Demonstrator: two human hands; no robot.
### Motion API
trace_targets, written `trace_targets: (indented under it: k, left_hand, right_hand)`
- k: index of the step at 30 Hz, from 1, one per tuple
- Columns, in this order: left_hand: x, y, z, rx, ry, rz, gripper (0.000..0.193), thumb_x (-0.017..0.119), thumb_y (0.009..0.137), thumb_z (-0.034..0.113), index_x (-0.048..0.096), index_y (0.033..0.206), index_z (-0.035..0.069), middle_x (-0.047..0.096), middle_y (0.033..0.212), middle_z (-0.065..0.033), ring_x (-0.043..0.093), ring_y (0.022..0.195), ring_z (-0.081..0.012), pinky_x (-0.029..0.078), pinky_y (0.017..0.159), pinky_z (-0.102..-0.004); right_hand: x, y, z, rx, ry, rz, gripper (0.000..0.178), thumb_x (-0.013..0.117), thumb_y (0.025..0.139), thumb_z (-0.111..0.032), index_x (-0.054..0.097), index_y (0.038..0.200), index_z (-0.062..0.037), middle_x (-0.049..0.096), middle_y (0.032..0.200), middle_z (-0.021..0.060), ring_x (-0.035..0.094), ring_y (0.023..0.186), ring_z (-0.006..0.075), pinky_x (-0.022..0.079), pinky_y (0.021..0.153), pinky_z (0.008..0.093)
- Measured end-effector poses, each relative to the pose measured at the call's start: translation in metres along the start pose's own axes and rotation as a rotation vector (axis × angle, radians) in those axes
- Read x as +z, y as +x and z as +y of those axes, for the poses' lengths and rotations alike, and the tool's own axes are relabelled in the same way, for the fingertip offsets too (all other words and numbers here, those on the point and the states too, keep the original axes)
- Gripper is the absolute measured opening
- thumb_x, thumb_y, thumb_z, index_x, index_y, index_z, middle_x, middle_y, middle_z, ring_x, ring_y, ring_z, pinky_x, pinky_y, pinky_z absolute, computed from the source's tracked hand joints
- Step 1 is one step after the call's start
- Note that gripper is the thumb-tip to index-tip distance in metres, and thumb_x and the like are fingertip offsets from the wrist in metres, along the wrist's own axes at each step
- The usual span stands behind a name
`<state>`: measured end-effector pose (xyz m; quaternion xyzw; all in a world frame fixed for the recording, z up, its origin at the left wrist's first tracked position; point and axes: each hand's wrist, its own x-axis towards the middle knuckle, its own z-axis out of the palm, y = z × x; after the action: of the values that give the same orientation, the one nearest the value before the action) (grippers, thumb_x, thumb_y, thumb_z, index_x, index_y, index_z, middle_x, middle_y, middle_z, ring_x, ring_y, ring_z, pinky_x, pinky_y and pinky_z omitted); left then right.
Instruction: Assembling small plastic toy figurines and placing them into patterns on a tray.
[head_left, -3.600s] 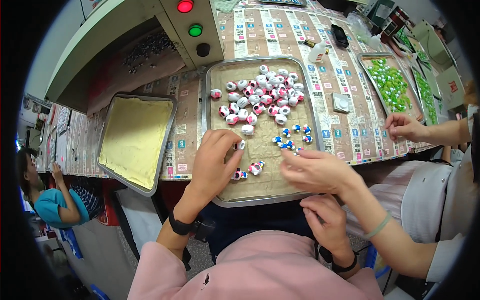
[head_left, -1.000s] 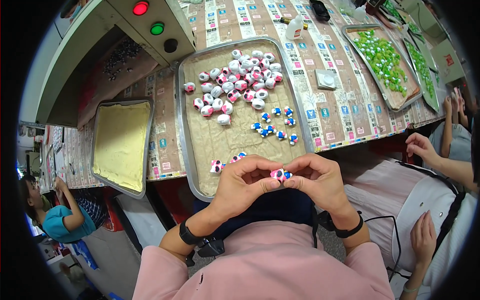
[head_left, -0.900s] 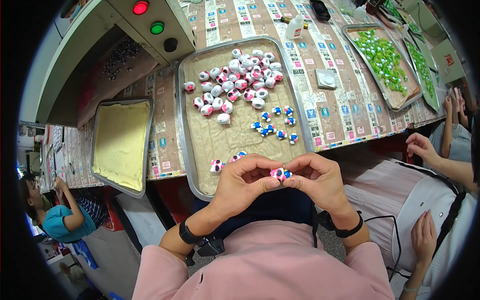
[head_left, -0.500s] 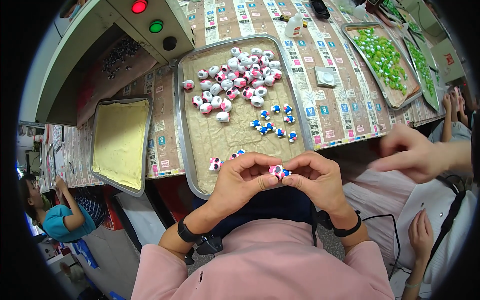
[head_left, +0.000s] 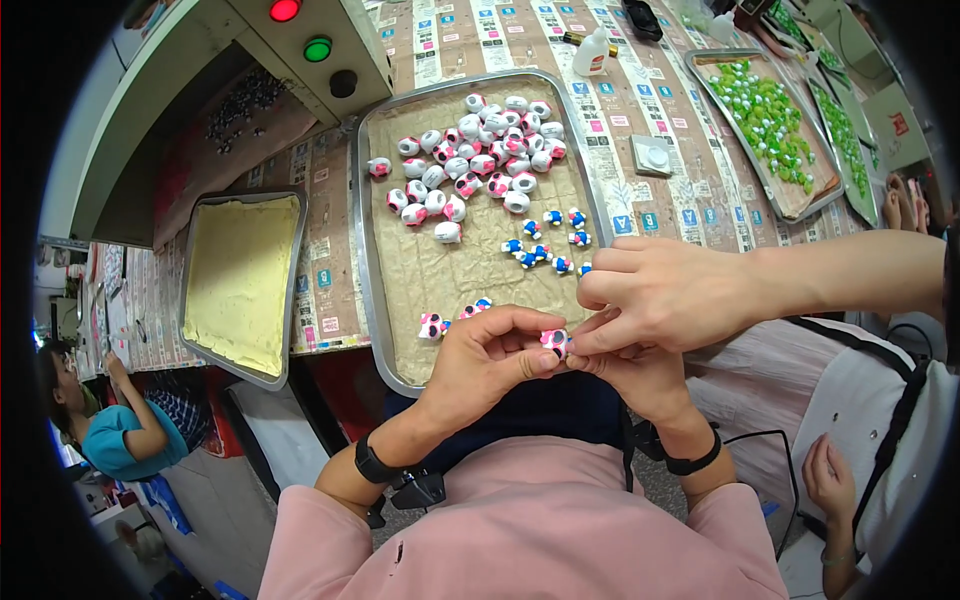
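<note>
Low over the near edge of a metal tray [head_left: 365,290], my left hand [head_left: 480,355] pinches a small white-and-pink toy figurine [head_left: 553,341] between thumb and fingers. My right hand [head_left: 645,380] is closed at the figurine's right side, its fingers mostly hidden. Over it reaches a co-worker's hand [head_left: 665,290], with fingertips at the figurine's right edge; whether they touch it I cannot tell. Assembled pink-and-white figurines [head_left: 432,325] lie left of my left hand. White-and-pink toy heads [head_left: 467,186] are heaped in the tray's far half, and several small blue-and-white bodies [head_left: 540,252] lie toward the right.
At left lies a smaller tray with a yellow lining [head_left: 240,285], below a machine [head_left: 300,60] with red and green lights. A white bottle [head_left: 592,52] and a small white square block [head_left: 652,156] stand beyond. Trays of green pieces [head_left: 765,120] lie far right. A co-worker sits close on my right.
The co-worker's hand has come in from the right and now lies over my right hand at the figurine. The blue part of the figurine, visible before, is now covered. My hands have barely moved.
</note>
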<state>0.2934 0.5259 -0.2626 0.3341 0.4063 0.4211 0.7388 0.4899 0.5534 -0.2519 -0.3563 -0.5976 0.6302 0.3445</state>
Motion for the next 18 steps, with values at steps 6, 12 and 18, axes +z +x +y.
trace_targets:
  k: [6, 12, 18]
  left_hand:
    - [-0.002, -0.001, -0.001, 0.003, -0.025, -0.002, 0.029, 0.066, 0.086, 0.002, 0.059, 0.113, -0.005, 0.066, 0.099, -0.011, 0.066, 0.09, -0.0159, 0.056, 0.079, -0.0268]
    - [-0.003, -0.002, -0.001, 0.007, -0.015, -0.007, 0.03, 0.066, 0.086, 0.003, 0.059, 0.113, -0.005, 0.066, 0.099, -0.0111, 0.066, 0.088, -0.0153, 0.056, 0.077, -0.0258]
    - [-0.001, -0.003, 0.002, -0.003, 0.004, 0.007, 0.031, 0.066, 0.086, 0.002, 0.058, 0.114, -0.006, 0.066, 0.099, -0.0113, 0.065, 0.089, -0.0158, 0.056, 0.078, -0.026]
  right_hand:
    - [0.003, 0.0, 0.007, 0.155, 0.172, 0.047, 0.012, 0.071, 0.081, -0.005, 0.068, 0.092, 0.0004, 0.064, 0.089, 0.0047, 0.062, 0.082, 0.0125, 0.052, 0.069, 0.0235]
    - [-0.001, 0.001, 0.006, 0.009, -0.131, -0.008, 0.014, 0.073, 0.08, -0.009, 0.068, 0.09, 0.0, 0.062, 0.094, 0.0039, 0.061, 0.083, 0.0122, 0.051, 0.069, 0.0231]
    - [0.004, -0.005, 0.003, 0.15, 0.199, 0.106, 0.017, 0.074, 0.079, -0.003, 0.065, 0.093, 0.0019, 0.062, 0.093, 0.0059, 0.063, 0.085, 0.0125, 0.053, 0.074, 0.0242]
